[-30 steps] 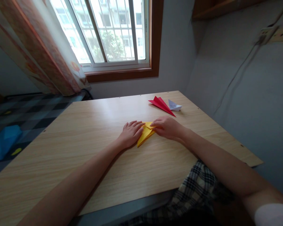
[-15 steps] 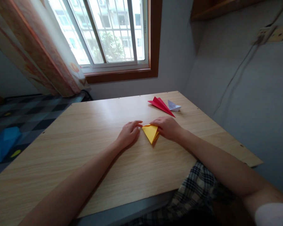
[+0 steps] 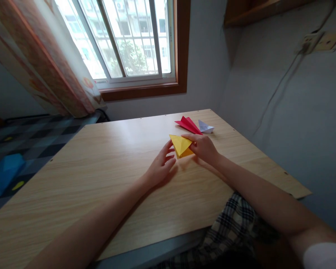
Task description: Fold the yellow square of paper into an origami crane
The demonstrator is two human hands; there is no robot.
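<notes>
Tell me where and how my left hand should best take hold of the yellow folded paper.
Probably pinch the yellow folded paper at its far left corner, coming from the left. That pointed corner juts out beside the left hand, while the right hand holds the opposite side. Its layers gape below, so grip lightly.

A room in a home
Flowered curtain (image 3: 56, 63), barred window (image 3: 134, 48), checked bed cover (image 3: 50, 130) and plain wooden table (image 3: 106, 155) show it.

One head-worn view from the near side of a table (image 3: 114, 157), forward-down, toward a window (image 3: 131, 45)
</notes>
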